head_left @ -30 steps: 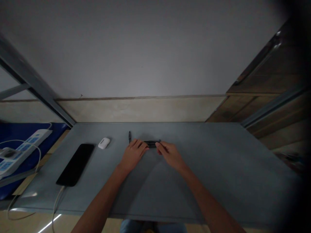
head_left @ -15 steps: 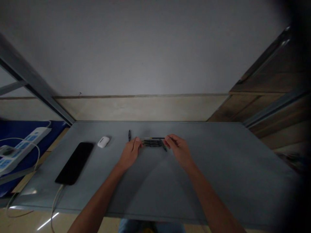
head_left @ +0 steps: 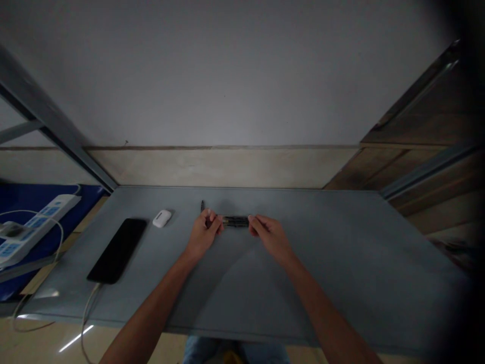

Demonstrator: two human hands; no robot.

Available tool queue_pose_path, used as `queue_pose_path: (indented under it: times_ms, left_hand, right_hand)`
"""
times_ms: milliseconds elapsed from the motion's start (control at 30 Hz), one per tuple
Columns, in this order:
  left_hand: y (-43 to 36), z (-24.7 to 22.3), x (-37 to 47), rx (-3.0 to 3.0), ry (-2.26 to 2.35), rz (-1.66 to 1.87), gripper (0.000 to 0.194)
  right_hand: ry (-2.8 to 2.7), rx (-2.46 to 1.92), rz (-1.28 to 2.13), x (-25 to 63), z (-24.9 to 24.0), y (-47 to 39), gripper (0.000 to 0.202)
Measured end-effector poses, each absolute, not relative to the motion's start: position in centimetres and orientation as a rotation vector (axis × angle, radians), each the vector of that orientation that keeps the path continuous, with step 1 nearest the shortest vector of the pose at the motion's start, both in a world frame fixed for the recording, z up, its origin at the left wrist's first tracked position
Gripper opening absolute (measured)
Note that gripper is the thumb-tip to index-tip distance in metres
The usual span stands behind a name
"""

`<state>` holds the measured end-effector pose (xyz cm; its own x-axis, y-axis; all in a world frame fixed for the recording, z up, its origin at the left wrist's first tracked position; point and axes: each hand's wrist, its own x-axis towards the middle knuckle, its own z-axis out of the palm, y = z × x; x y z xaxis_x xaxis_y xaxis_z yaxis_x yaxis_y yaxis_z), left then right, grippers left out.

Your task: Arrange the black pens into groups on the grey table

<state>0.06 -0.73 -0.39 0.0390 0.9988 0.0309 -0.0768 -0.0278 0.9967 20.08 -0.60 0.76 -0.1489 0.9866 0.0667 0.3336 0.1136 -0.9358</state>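
Note:
Several dark, slim pens (head_left: 235, 222) lie side by side as a bundle between my two hands, over the middle of the grey table. My left hand (head_left: 203, 232) is closed, thumb and fingers pinching the left end of the pens. At the opposite end, my right hand (head_left: 270, 236) is closed on them in the same way. Fingers hide both ends of the bundle. Just beyond my left hand lies a small dark pen-like piece (head_left: 202, 205), its near part hidden by the fingers.
On the grey table (head_left: 359, 263), left of my hands, are a white earbud case (head_left: 162, 218) and a black phone (head_left: 117, 251) with a cable (head_left: 88, 307). A white power strip (head_left: 40, 226) lies on a blue surface farther left. A wall stands behind the table.
My right hand has moved slightly left, closer to my left hand. The thin rod held above the pens and the slanted dark piece by my right hand no longer show separately.

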Motion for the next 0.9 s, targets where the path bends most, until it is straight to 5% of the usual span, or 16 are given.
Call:
queue_pose_path:
  times_ms: [367, 600, 767, 900]
  left_hand:
    - [-0.67, -0.37, -0.12, 1.114, 1.081, 1.257, 0.028]
    - [-0.8, 0.15, -0.08, 1.186, 1.087, 1.229, 0.023]
    - [-0.75, 0.08, -0.08, 1.154, 1.115, 1.254, 0.023]
    - [-0.68, -0.09, -0.09, 1.168, 1.112, 1.25, 0.023]
  right_hand:
    - [-1.632, -1.25, 1.062, 20.03, 0.2, -0.34, 0.029]
    - [-1.642, -1.321, 1.095, 19.99, 0.26, -0.51, 0.045]
    - [-1.669, -1.259, 1.095, 20.1, 0.24, -0.35, 0.029]
    - [-1.666, -1.26, 1.143, 20.26, -0.06, -0.26, 0.035]
